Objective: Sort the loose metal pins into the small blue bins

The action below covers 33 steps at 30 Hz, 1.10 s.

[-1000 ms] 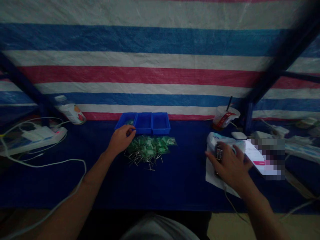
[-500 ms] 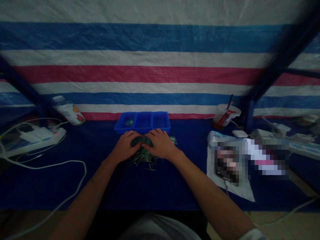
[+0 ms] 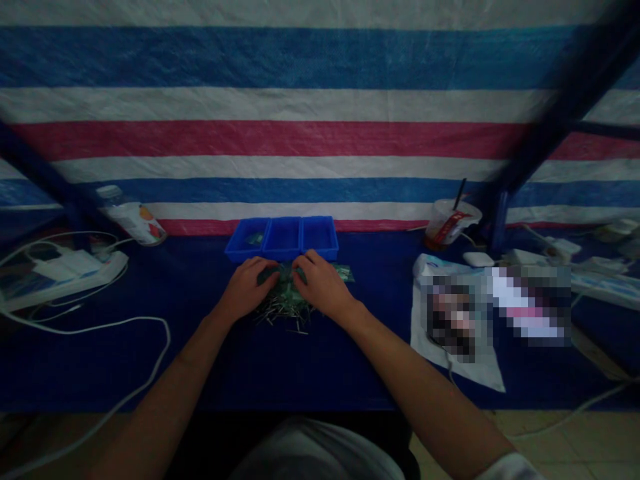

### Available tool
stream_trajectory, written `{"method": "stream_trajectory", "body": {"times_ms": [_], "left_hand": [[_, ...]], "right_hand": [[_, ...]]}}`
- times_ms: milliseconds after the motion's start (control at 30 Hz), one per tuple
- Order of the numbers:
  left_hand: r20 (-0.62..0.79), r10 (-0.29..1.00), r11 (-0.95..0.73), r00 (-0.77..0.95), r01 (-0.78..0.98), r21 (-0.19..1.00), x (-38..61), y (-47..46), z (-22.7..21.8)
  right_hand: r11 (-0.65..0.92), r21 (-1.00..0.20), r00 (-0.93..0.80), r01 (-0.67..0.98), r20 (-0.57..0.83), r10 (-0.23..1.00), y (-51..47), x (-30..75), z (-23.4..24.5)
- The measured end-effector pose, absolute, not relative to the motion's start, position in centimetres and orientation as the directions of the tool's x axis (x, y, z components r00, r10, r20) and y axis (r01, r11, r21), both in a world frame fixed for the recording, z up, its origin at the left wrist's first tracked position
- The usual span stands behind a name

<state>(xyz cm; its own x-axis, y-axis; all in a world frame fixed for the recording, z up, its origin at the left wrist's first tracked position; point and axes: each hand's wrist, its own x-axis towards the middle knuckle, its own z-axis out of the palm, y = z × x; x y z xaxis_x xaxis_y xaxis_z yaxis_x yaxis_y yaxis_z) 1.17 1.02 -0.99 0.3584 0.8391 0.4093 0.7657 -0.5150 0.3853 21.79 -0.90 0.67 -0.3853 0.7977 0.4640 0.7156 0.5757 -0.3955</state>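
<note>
A striped blue, white and red tarpaulin point(image 3: 300, 107) hangs behind a table covered in dark blue sheeting point(image 3: 200, 373). At the table's left rear corner stand a plastic bottle point(image 3: 133, 223) and a power strip point(image 3: 65, 277) with white cables. At the right rear corner stand a plastic cup point(image 3: 449, 223) with a black straw and, nearer the front, a white sheet point(image 3: 450, 363) carrying a pixelated object.

A three-compartment blue plastic tray point(image 3: 283, 239) sits at the rear centre of the table. Its left compartment holds a small green piece point(image 3: 254, 238). Directly in front of the tray, at the table's centre, lies a pile of green packets and metal pins point(image 3: 285, 300).

The left hand point(image 3: 245, 290) and right hand point(image 3: 323, 283) rest on the pile from opposite sides, close together. The fingers point(image 3: 267, 268) are curved and touch the green packets. Whether they grip anything cannot be determined.
</note>
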Motion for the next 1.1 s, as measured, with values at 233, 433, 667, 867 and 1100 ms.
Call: {"method": "stream_trajectory", "body": {"times_ms": [233, 433, 667, 867, 1100], "left_hand": [[0.467, 0.82, -0.545, 0.331, 0.703, 0.457, 1.4, 0.5, -0.2], [0.447, 0.836, -0.546, 0.32, 0.576, 0.609, 2.2, -0.5, 0.5], [0.311, 0.924, -0.38, 0.222, 0.447, 0.81, 3.0, -1.3, 1.2], [0.316, 0.938, -0.347, 0.143, 0.41, 0.844, 1.9, -0.7, 0.9], [0.284, 0.947, -0.318, 0.151, 0.319, 0.893, 1.4, -0.9, 1.1]], "right_hand": [[0.707, -0.382, -0.36, 0.596, 0.66, 0.66, -0.9, 22.0, 1.3], [0.837, -0.326, -0.369, 0.44, 0.783, 0.5, -1.6, 21.6, 1.2], [0.755, -0.466, -0.361, 0.462, 0.679, 0.639, -2.2, 21.3, 1.4], [0.722, -0.486, -0.389, 0.492, 0.62, 0.682, -2.0, 21.2, 1.2], [0.682, -0.617, -0.374, 0.393, 0.57, 0.732, -1.7, 20.8, 1.2]]}}
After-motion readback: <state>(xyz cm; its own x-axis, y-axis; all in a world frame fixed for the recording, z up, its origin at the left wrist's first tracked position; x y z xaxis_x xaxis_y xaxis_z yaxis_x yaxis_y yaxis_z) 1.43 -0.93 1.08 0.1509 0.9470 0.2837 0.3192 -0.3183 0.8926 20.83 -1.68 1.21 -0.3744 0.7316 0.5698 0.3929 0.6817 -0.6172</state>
